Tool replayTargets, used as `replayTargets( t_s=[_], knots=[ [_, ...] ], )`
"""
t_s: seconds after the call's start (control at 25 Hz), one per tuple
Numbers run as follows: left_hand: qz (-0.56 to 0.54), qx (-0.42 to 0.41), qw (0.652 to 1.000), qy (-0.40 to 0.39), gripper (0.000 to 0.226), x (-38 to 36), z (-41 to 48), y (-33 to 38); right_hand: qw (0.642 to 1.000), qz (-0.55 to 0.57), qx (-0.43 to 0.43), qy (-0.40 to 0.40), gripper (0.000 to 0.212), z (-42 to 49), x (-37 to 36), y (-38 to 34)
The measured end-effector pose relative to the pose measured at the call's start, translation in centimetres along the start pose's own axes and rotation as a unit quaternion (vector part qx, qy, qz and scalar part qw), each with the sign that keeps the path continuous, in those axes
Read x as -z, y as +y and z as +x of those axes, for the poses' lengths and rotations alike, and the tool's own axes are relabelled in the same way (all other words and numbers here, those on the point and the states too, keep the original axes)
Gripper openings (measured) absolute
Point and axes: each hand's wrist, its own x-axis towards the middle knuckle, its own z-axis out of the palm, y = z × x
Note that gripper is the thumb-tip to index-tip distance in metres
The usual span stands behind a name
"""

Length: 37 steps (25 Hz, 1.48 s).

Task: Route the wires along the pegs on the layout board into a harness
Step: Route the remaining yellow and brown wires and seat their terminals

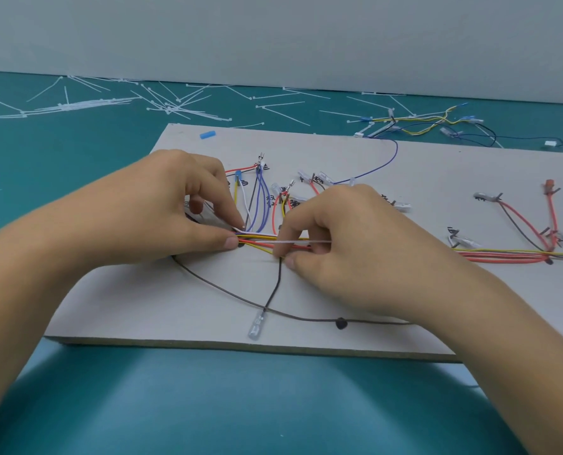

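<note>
Wire bundle: red, yellow and orange strands lying together on the layout board, long axis running left to right between the two hands.
Left hand: thumb and forefinger closed tight, pinching the bundle's left end.
Right hand: thumb and fingers closed narrowly on the bundle and a thin white cable tie (it lies along the strands).
Blue leads: fan up from the bundle toward the board's far side.
Dark wire: drops from beneath the right thumb toward the near edge, ending in a clear terminal.
Brown wire: curves across the near side to a black peg.
Teal table: loose ties scattered beyond the board.
</note>
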Motion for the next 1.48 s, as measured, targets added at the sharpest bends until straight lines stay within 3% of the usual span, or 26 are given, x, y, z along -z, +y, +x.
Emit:
replayTargets(
  t_s=[0.2,0.32,0.48,0.56,0.76,0.92,1.12,1.48],
  knots=[
    [-0.023,0.005,0.999,0.021,0.011,-0.5,0.2,0.0,0.999,-0.003,-0.008,0.035,0.009,0.0,-0.4,-0.2],
    [-0.015,-0.013,0.999,0.034,0.021,-0.1,0.1,-0.4,0.998,-0.016,-0.007,0.061,0.005,0.0,-0.6,-0.3],
    [0.021,0.041,0.983,0.178,0.011,1.0,0.5,-2.3,0.996,-0.016,-0.022,0.085,0.014,0.1,-0.5,-0.2],
    [0.034,0.08,0.974,0.21,0.002,1.1,0.9,-3.2,0.995,-0.018,-0.031,0.089,0.014,0.1,-0.5,-0.2],
    [0.034,0.081,0.985,0.15,0.004,-0.3,1.3,-3.0,0.996,0.0,-0.046,0.073,0.006,0.4,-0.4,0.2],
    [0.034,0.089,0.985,0.147,0.013,-0.4,1.7,-2.8,0.996,0.018,-0.04,0.076,0.007,0.6,-0.3,0.3],
    [0.018,0.107,0.986,0.124,0.008,-0.3,1.7,-3.0,0.995,-0.026,-0.022,0.098,0.009,1.1,-0.5,-0.3],
    [0.016,0.101,0.99,0.095,0.008,-0.2,1.1,-2.3,0.998,-0.046,-0.006,0.051,0.01,0.6,0.2,-0.6]
  ],
)
